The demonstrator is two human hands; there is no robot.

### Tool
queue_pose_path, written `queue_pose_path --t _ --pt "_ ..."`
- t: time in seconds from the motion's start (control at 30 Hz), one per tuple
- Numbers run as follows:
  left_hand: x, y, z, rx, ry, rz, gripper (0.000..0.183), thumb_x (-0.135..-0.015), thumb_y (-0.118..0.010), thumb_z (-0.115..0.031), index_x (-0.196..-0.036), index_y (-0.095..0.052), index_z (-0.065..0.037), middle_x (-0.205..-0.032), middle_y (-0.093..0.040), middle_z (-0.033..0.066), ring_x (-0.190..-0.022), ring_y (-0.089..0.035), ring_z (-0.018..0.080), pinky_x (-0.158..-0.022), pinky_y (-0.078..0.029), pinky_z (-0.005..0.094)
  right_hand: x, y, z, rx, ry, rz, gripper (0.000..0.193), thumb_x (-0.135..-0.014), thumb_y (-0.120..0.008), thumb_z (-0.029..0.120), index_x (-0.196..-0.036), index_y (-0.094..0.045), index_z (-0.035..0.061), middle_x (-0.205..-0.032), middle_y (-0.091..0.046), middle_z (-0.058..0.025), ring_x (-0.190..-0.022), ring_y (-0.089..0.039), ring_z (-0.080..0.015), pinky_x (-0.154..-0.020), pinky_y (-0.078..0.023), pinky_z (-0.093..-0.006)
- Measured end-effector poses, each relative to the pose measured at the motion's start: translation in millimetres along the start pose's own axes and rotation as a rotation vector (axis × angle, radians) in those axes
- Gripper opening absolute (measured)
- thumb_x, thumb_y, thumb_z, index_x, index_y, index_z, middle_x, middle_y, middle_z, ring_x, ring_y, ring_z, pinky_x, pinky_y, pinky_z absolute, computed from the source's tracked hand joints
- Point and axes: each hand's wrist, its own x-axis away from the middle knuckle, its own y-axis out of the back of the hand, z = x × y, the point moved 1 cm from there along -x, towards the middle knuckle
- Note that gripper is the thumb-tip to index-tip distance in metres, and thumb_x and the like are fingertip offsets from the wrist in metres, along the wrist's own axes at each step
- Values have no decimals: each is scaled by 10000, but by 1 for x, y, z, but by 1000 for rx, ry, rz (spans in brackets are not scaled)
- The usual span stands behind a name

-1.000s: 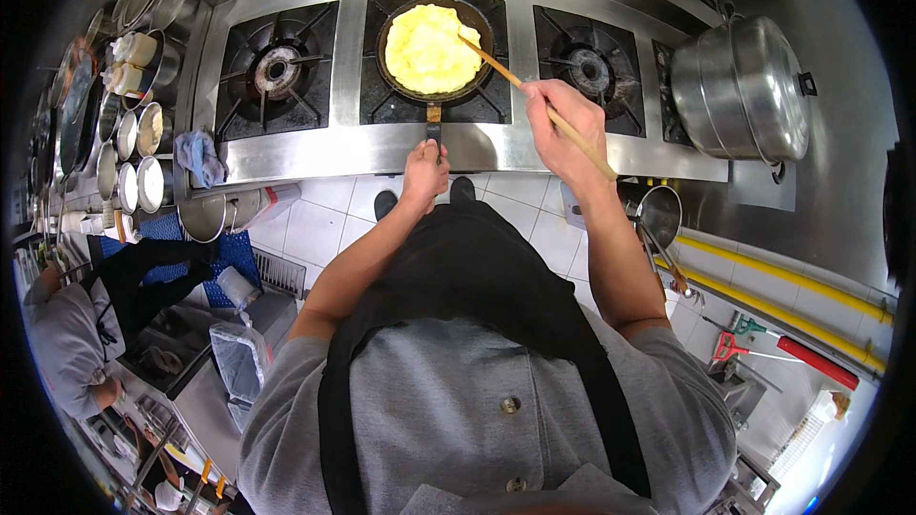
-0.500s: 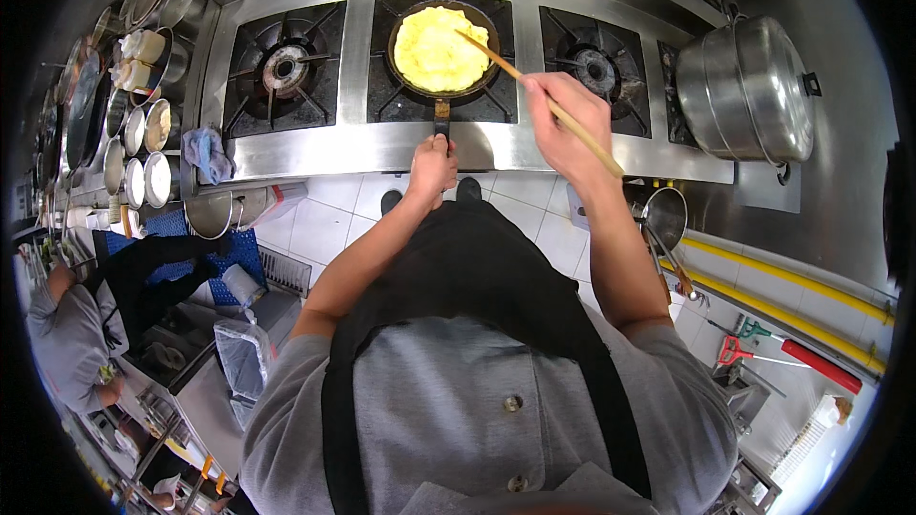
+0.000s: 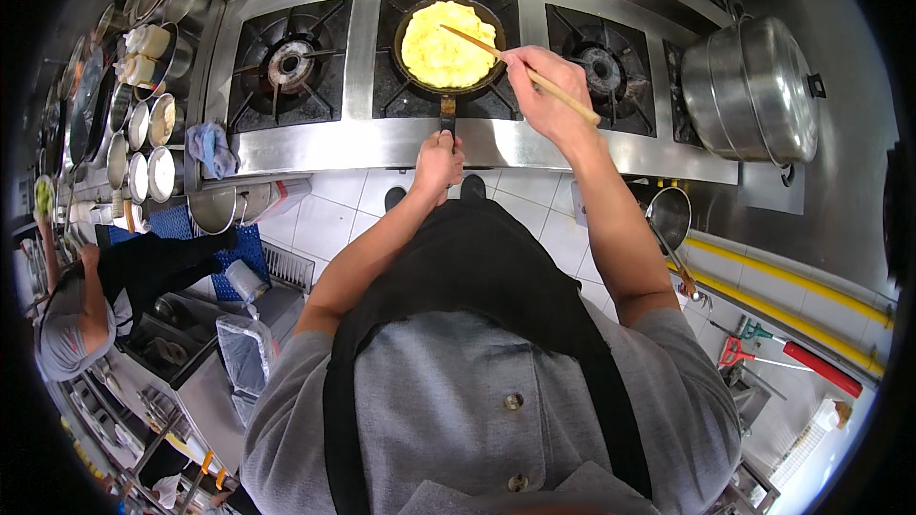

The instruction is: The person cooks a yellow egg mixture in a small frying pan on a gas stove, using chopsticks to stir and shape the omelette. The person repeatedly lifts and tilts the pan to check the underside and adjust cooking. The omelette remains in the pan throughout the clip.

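Observation:
A dark frying pan sits over the middle burner of the steel stove. Yellow egg covers most of its inside in a thick, lumpy round. My left hand is closed around the pan's handle, which points toward me. In my right hand is a long wooden stick, perhaps a chopstick, gripped along its middle. Its thin tip rests on or just over the egg near the pan's centre, while the thick end sticks out past my wrist.
Unlit-looking burners flank the pan, left and right. A big lidded steel pot stands at the right. Left are small bowls, squeeze bottles and a blue cloth at the stove's edge. A co-worker works at far left.
My right hand has moved left and a little toward the pan, and the stick's tip now lies further left across the egg. The co-worker has shifted, one arm now stretched out.

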Motion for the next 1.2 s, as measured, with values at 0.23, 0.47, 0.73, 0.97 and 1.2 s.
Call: queue_pose_path --t 0.23,0.47,0.73,0.97,1.2 --pt "-1 -1 3 -4 7 3 224 -978 -363 -273 -898 -448 -82 -575 -388 -6 -397 -295 81 -344 -230 253 4 -18 5 -9 120 -16 84 -851 -594 61 -866 -651 1 -771 -647 -142 -671 -652 -269 -598 -509 -327" --pt "3 -6 -4 -35 -5 -32 228 -981 -361 -275 -897 -445 -80 -579 -394 -1 -402 -291 78 -349 -228 255 14 2 29 -26 54 73 89 -841 -595 85 -822 -628 4 -726 -617 -157 -647 -616 -334 -580 -490 -378" --pt "1 -2 -1 -20 2 -23 239 -990 -353 -274 -892 -445 -77 -585 -398 0 -400 -292 72 -351 -223 247 13 19 28 2 -4 40 83 -838 -592 80 -808 -619 8 -733 -613 -172 -665 -610 -356 -586 -488 -391" --pt "0 -2 1 -16 1 -44 233 -979 -370 -274 -876 -453 -83 -587 -401 1 -402 -305 74 -350 -224 244 17 29 36 22 5 65 110 -860 -577 86 -869 -656 10 -699 -619 -119 -565 -595 -218 -539 -464 -301" --pt "1 -2 -1 6 13 -32 227 -975 -380 -283 -878 -448 -89 -587 -395 -4 -403 -304 72 -350 -225 241 27 46 36 -51 -116 52 95 -850 -576 69 -846 -645 4 -685 -614 -127 -591 -605 -234 -551 -472 -320"
